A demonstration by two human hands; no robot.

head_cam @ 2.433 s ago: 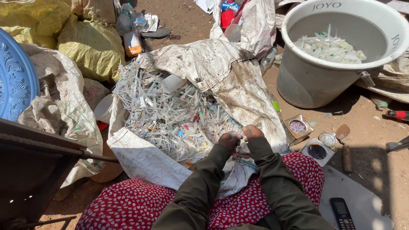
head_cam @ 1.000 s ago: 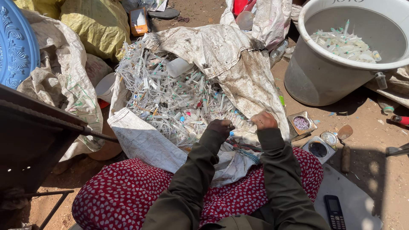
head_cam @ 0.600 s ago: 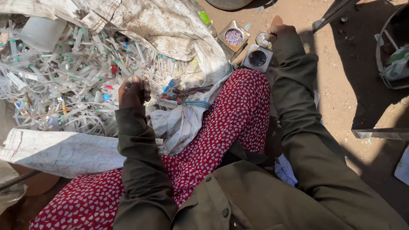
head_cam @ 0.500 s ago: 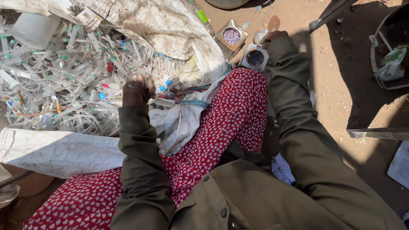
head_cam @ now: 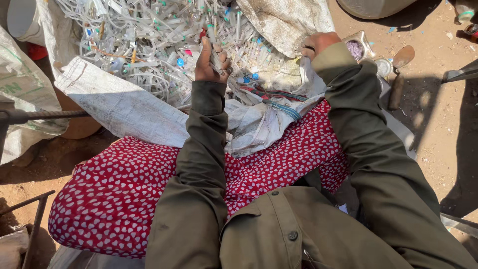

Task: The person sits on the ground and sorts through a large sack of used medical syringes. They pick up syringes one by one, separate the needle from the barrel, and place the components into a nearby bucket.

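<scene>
Gripping tubing (head_cam: 149,40), left hand (head_cam: 211,62) fingertips buried

Single head view, looking steeply down, close over the lap

Out in the open, hard sunlight on bare reddish dirt ground (head_cam: 438,114), long dark shadows falling across it to the right. Left of that ground, a rusty metal bar (head_cam: 35,116) juts in from the edge, a pale woven sack (head_cam: 22,94) slumped behind it. Small litter specks dot the soil.
</scene>
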